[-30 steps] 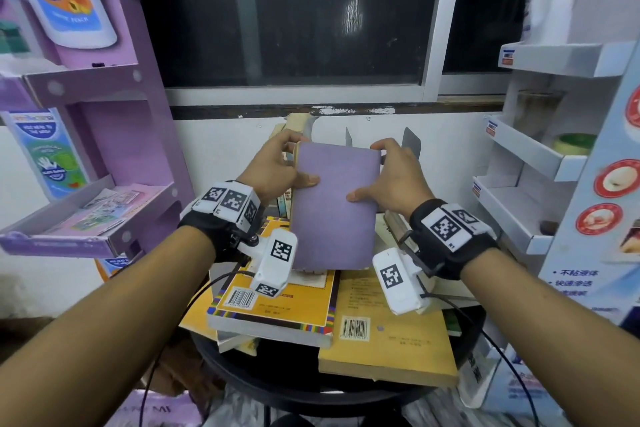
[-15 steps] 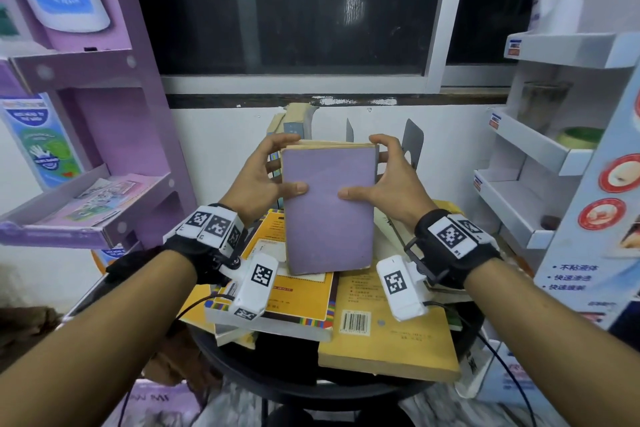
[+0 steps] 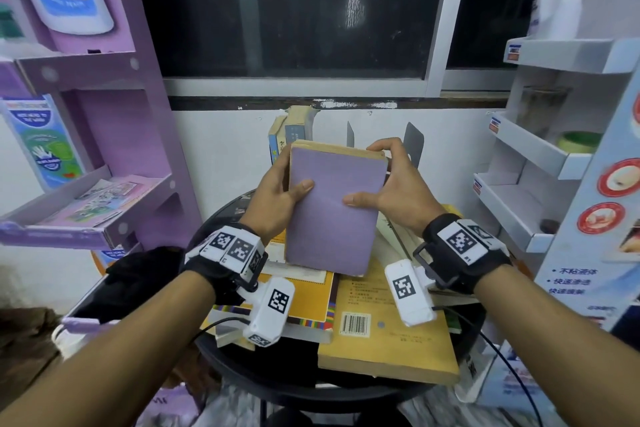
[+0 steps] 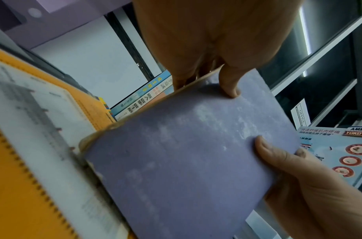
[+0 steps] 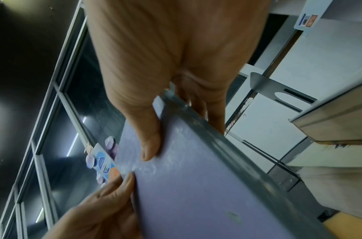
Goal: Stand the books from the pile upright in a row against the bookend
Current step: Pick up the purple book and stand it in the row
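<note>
Lifted higher than a second ago, the purple book (image 3: 332, 211) is pinched between left hand (image 3: 277, 198) and right hand (image 3: 394, 191), thumbs on its cover. Beneath the wrists, roughly four books remain piled (image 3: 388, 333). Beyond the fingers, perhaps two books stand upright (image 3: 294, 128) beside the bookend (image 3: 414, 142).

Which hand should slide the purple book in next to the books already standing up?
Probably the left hand. It grips the purple book on the side nearest the standing books. The right hand holds the opposite edge, nearer the grey bookend, so it could just steady it.
</note>
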The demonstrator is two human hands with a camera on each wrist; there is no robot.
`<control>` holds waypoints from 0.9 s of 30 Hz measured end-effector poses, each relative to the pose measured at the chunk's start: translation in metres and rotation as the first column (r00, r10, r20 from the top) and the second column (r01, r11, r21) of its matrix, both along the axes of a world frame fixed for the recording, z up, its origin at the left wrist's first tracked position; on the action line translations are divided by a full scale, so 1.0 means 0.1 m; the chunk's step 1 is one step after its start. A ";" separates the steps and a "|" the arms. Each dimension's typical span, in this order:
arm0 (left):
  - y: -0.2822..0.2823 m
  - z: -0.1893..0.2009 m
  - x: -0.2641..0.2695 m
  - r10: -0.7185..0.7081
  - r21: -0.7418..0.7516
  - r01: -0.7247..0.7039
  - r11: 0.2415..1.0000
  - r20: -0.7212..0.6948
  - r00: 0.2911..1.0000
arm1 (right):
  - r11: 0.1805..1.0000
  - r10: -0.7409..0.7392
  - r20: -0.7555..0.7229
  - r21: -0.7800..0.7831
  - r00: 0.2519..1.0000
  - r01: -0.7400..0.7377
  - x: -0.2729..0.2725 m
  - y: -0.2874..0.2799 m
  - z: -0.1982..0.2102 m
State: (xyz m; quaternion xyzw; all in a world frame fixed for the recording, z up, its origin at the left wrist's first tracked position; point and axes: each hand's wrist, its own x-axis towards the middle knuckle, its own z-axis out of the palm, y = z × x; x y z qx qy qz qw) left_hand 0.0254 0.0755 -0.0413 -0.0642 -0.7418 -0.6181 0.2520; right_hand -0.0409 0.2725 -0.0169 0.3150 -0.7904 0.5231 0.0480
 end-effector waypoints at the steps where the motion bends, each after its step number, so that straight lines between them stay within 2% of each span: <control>1: -0.01 0.03 0.01 0.001 -0.002 -0.001 1.000 -0.006 1.000 | 1.000 -0.015 -0.031 0.000 0.999 0.015 0.02 -0.02 0.00; 7: -0.15 0.09 0.05 0.008 0.038 -0.008 0.999 -0.002 1.000 | 0.997 -0.074 -0.129 -0.023 0.989 0.072 0.11 -0.22 -0.01; 11: -0.19 0.05 0.08 0.005 0.194 -0.003 0.981 -0.010 1.000 | 0.997 -0.028 -0.248 0.063 0.968 0.045 0.15 -0.36 0.03; 13: -0.20 0.04 0.06 0.024 0.214 -0.022 0.977 -0.008 1.000 | 0.993 -0.004 -0.279 0.116 0.960 0.038 0.17 -0.39 0.07; 16: -0.20 0.03 0.03 0.054 0.241 -0.048 0.969 -0.018 0.998 | 0.988 0.016 -0.248 0.151 0.969 0.022 0.19 -0.38 0.11; 21: -0.19 0.01 0.01 0.033 0.291 -0.023 0.956 -0.030 0.999 | 0.963 0.138 -0.155 0.251 0.978 -0.096 0.16 -0.31 0.27; 27: -0.22 0.04 0.10 0.005 0.330 0.008 0.944 -0.040 0.999 | 0.940 0.139 -0.141 0.331 0.980 -0.086 0.18 -0.35 0.41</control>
